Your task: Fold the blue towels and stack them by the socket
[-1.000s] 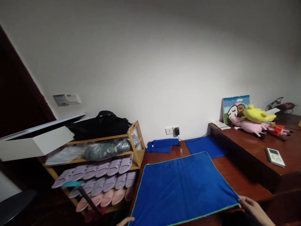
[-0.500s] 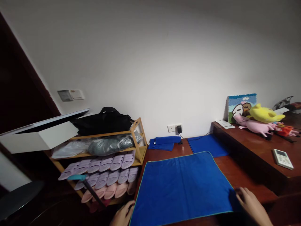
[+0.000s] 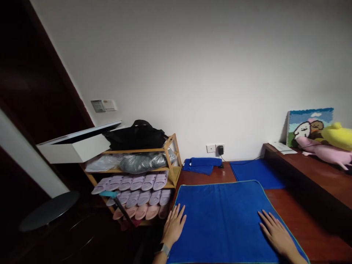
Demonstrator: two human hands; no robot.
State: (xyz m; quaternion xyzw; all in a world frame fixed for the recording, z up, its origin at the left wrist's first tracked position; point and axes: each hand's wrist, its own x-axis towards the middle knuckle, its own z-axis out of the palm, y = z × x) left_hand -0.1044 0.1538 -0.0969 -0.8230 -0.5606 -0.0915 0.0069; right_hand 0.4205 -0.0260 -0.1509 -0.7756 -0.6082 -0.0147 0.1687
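Observation:
A blue cloth [image 3: 220, 220] with a thin green edge lies spread out on the reddish-brown wooden table [image 3: 283, 201]. Over its left edge my left hand [image 3: 175, 224] rests flat with the fingers stretched out, and a watch circles the wrist. On the cloth's right side my right hand [image 3: 276, 231] lies palm down, its fingers apart. Neither hand grips the cloth. Behind it sit a folded blue cloth [image 3: 202, 165] by the wall and a flat blue cloth [image 3: 255, 174] to the right.
Left of the table stands a wooden shoe rack [image 3: 172, 161] with several slippers [image 3: 148, 181], a black bag [image 3: 137, 137] and a white box [image 3: 74, 150]. A raised ledge [image 3: 324, 172] on the right carries a pink plush toy [image 3: 327, 152] and a dog picture [image 3: 305, 126]. A charger [image 3: 220, 149] is plugged into the wall.
Both hands have moved from the near corners of the cloth up onto its sides, and their fingers have straightened out flat. The view has turned slightly left.

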